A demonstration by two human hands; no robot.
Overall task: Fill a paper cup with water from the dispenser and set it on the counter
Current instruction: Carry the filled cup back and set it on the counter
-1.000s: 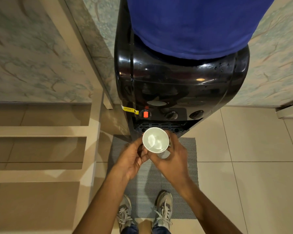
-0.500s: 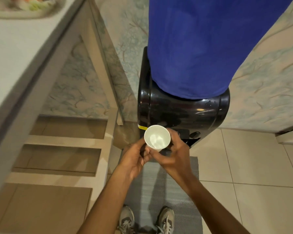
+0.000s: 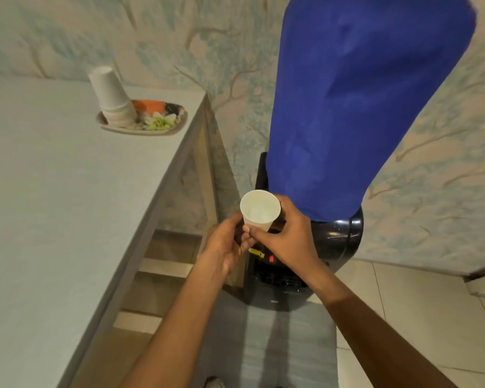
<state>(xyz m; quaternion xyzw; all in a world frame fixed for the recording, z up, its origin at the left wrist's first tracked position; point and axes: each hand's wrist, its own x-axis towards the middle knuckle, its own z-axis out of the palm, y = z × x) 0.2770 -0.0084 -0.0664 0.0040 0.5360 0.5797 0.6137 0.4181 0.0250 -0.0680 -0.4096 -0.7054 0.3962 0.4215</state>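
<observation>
While the paper cup [image 3: 260, 210] sat upright between both hands just in front of the dispenser [image 3: 333, 242], it was the one thing that mattered, and it was not yet over the bench [image 3: 67, 191]. The right hand [image 3: 287, 238] was curled around the cup's far side, thumb pressed to its lower wall; the left hand [image 3: 226, 246] pinched the base from below with its fingertips. Whether water filled it could not be told for sure, though the inside looked pale and glossy. To finish well, I judged the cup should be kept level, gripped lightly so the thin wall did not buckle, and carried left of the dispenser onto a bare part of the bench, short of the tray [image 3: 140, 130] near the far corner. Counted: one cup in hand, one stack of upturned cups [image 3: 111, 99] on that tray, one tray, one dispenser with one blue-covered bottle [image 3: 361, 107], two hands.
</observation>
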